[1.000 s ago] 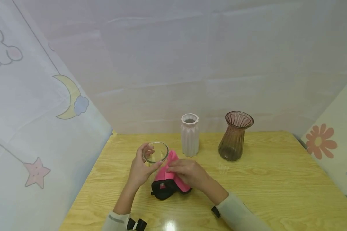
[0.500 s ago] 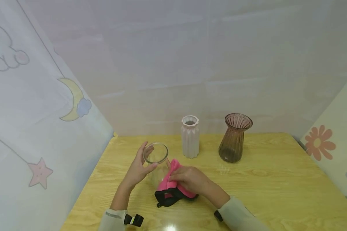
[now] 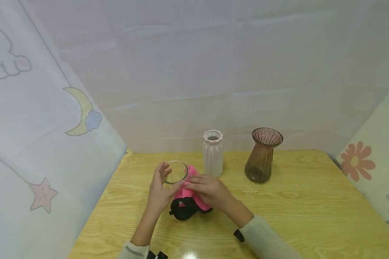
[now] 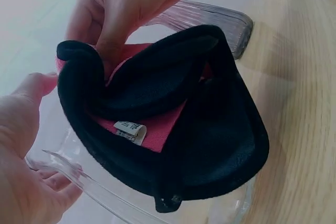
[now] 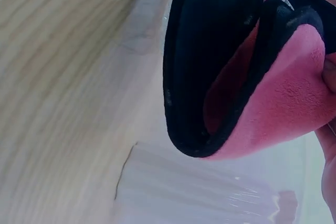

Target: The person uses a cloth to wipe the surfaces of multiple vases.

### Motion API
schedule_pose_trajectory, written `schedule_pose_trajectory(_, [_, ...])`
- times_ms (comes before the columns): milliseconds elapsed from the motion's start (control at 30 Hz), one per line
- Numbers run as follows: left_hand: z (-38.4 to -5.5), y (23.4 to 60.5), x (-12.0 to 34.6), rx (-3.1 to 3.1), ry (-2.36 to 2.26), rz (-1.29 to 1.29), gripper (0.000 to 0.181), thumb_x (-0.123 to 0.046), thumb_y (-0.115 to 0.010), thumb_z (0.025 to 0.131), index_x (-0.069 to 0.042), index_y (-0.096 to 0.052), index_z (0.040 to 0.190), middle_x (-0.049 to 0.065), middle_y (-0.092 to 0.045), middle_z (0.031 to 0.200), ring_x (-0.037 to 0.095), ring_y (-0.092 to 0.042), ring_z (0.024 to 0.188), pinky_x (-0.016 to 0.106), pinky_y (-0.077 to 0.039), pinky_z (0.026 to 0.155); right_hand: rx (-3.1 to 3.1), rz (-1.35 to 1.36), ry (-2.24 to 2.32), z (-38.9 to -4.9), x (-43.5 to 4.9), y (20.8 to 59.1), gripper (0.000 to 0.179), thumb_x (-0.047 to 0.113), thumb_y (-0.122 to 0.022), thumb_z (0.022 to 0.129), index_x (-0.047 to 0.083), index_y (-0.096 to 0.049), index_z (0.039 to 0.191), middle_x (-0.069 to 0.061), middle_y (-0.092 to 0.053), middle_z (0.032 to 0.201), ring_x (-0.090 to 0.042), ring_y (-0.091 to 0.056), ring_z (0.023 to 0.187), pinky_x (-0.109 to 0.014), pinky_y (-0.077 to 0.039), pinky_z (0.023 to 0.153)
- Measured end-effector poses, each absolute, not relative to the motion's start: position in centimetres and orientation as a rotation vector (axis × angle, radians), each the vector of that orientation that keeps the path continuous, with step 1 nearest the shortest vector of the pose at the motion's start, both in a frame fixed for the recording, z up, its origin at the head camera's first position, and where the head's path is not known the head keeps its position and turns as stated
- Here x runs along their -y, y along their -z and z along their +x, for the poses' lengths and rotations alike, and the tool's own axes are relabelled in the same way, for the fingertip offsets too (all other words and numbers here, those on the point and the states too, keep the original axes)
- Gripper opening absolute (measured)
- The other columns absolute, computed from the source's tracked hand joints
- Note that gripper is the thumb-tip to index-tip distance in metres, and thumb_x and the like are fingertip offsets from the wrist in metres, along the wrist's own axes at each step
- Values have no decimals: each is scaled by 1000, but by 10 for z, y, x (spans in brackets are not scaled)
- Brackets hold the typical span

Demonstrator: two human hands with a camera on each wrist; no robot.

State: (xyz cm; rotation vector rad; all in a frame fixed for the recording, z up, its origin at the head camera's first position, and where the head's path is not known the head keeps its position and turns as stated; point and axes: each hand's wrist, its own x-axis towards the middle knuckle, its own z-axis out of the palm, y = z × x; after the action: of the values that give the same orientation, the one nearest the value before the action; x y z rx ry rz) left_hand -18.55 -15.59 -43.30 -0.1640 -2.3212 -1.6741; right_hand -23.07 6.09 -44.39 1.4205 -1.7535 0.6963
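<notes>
My left hand grips a clear glass vase just under its round rim, thumb toward me and fingers round the far side. In the left wrist view more of the glass shows behind the cloth. A pink cloth with wide black edging is pinched in my right hand, folded and held against the vase's right side. Its black edge hangs toward me, and a small white label sits inside the fold. The cloth hides much of the vase's body.
A white fluted vase stands just behind my right hand. Farther right is a brownish-purple ribbed glass vase with a flared mouth. All are on a wood-grain table, with a pale printed curtain behind and at both sides.
The right hand and cloth slid down toward me along the vase, then back up and left to near the rim. The left hand keeps its hold on the vase, shifting only slightly.
</notes>
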Motion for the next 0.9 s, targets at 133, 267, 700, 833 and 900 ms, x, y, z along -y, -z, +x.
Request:
schedule_pose_trajectory(133, [-186, 433, 157, 2320, 1661, -167, 95, -25, -85, 83, -7, -27, 156, 13, -43, 154, 32, -46, 139, 61, -30, 116, 1770, 1437, -692, -233, -59, 449, 22, 4, -71, 93, 9, -78, 113, -8, -76, 111, -21, -73, 104, -40, -58, 90])
schedule_pose_trajectory(267, [-190, 431, 160, 2346, 1673, -209, 93, -25, -84, 84, -7, -28, 155, 13, -46, 152, 31, -48, 139, 62, -29, 116, 1790, 1436, -704, -233, -60, 453, 38, -5, -81, 75, 9, -78, 110, -8, -76, 108, -20, -73, 101, -36, -58, 89])
schedule_pose_trajectory(700, [-203, 433, 184, 2411, 1827, -404, 91, -18, -80, 89, -10, -22, 159, 9, -40, 158, 31, -39, 146, 68, -17, 118, 2098, 1515, -638, -226, -66, 473, 27, -3, -77, 83, 17, -81, 101, 2, -76, 100, -10, -71, 97, -23, -56, 88])
schedule_pose_trajectory(833, [-197, 435, 180, 2379, 1848, -347, 100, -19, -80, 88, -10, -13, 161, 12, -29, 163, 32, -27, 152, 62, -14, 121, 2079, 1537, -602, -225, -69, 471, 27, -2, -79, 82, 15, -80, 103, 1, -76, 103, -12, -71, 99, -24, -56, 89])
schedule_pose_trajectory(900, [-192, 436, 175, 2370, 1812, -282, 104, -21, -82, 86, -10, -11, 162, 14, -27, 164, 31, -24, 153, 60, -16, 122, 2006, 1526, -591, -225, -69, 467, 31, -2, -82, 78, 14, -80, 104, -1, -77, 104, -13, -72, 99, -25, -57, 89])
